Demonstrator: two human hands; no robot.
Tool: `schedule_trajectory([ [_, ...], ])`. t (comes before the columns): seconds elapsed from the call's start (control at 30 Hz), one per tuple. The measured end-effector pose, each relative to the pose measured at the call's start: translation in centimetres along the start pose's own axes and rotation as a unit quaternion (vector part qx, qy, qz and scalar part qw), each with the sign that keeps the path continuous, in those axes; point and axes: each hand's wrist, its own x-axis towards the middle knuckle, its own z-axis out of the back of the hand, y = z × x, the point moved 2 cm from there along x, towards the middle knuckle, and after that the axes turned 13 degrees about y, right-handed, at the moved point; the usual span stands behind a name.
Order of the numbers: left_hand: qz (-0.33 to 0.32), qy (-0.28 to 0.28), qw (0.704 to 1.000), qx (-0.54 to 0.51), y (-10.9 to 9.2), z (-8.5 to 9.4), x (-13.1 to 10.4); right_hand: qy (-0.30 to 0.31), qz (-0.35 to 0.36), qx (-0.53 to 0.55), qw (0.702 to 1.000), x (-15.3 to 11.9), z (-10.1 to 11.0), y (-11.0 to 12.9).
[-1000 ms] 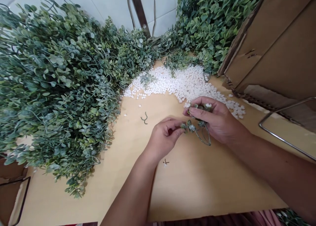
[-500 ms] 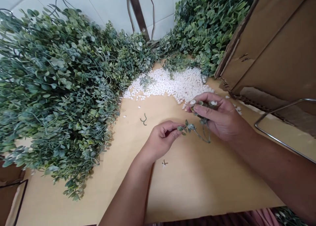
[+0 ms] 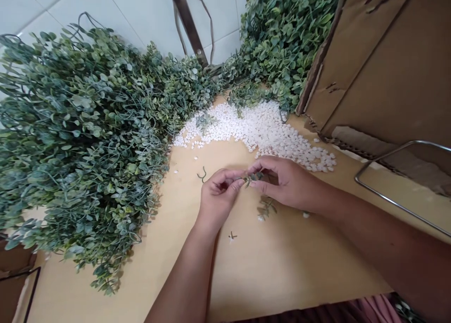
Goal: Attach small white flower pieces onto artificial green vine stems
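Observation:
Over the middle of the table, my left hand (image 3: 220, 191) pinches one end of an artificial leaf sprig (image 3: 254, 177) between thumb and fingers. My right hand (image 3: 282, 179) grips the same sprig close by, its thumb and forefinger closed near the other fingertips. Below the right hand hangs or lies more of the greenery (image 3: 267, 206) with a white tip; whether it touches the table I cannot tell. Just beyond the hands spreads a pile of small white pieces (image 3: 271, 130). A short green stem scrap (image 3: 202, 175) lies left of my left hand, and a small star-shaped bit (image 3: 231, 237) nearer me.
A large heap of artificial foliage (image 3: 105, 125) covers the left side; another heap (image 3: 285, 41) stands at the back right. A cardboard box (image 3: 384, 64) and a bent metal rod (image 3: 394, 203) border the right. A tiled wall (image 3: 141, 12) rises behind the table (image 3: 176, 266).
My right hand has moved left and down to meet my left hand, now holding the sprig at its tip. The view has shifted slightly. A small white piece now shows below the right hand.

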Motion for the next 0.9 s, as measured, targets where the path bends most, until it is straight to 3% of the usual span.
schedule_trajectory([
  [0.2,-0.001,-0.025,1.0,0.0,-0.2,0.0,0.3,0.017,0.061,-0.1,0.993,-0.1,-0.5,0.3],
  [0.37,-0.006,-0.071,0.996,0.054,0.0,1.0,2.8,0.029,0.014,-0.06,0.998,0.0,-0.9,0.6],
  [0.47,-0.015,-0.017,0.984,0.178,0.6,0.6,5.2,0.052,-0.01,0.034,0.998,-0.1,-1.0,0.7],
  [0.53,-0.037,0.028,0.959,0.279,0.9,-0.1,6.6,0.055,-0.012,0.078,0.995,-0.2,-0.9,0.7],
  [0.67,-0.072,0.044,0.913,0.398,1.1,-1.4,8.1,0.042,0.008,0.086,0.995,-0.1,-0.4,0.4],
  [0.77,-0.063,0.03,0.929,0.364,0.8,-1.3,8.1,0.013,0.016,0.077,0.997,0.1,0.0,0.2],
  [0.9,0.006,0.007,0.989,0.147,0.1,-0.3,6.0,-0.001,-0.003,0.113,0.994,0.4,0.2,-0.1],
])
